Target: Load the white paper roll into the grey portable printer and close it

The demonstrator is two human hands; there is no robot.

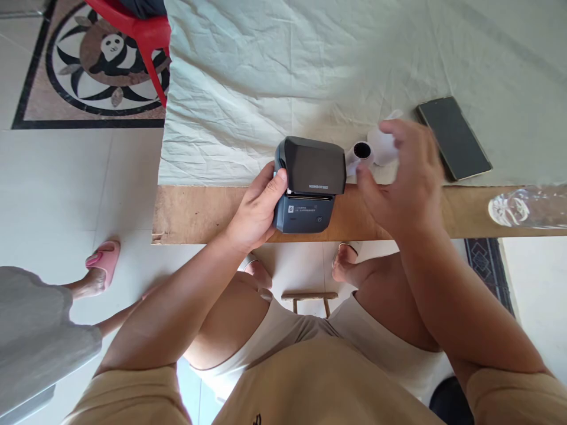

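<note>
My left hand (262, 203) grips the left side of a dark label printer (312, 171), thumb on its edge. The printer has a black lid and a blue-grey front with a power button. It is at the table's front edge; whether it rests there or is lifted, I cannot tell. My right hand (405, 174) is held to the right of it, slightly blurred, thumb and fingers apart and nothing seen between them. Close to its thumb stands a white label roll (353, 160) with a dark core. Another white round piece (383, 146) lies beside that roll, partly behind my fingers.
A dark smartphone (454, 139) lies right of my right hand on the pale cloth (266, 71). A clear plastic bottle (531, 206) lies along the wooden table edge (208, 215). A red chair (142, 32) stands at the far left. Another person's pink slipper (110, 262) shows below left.
</note>
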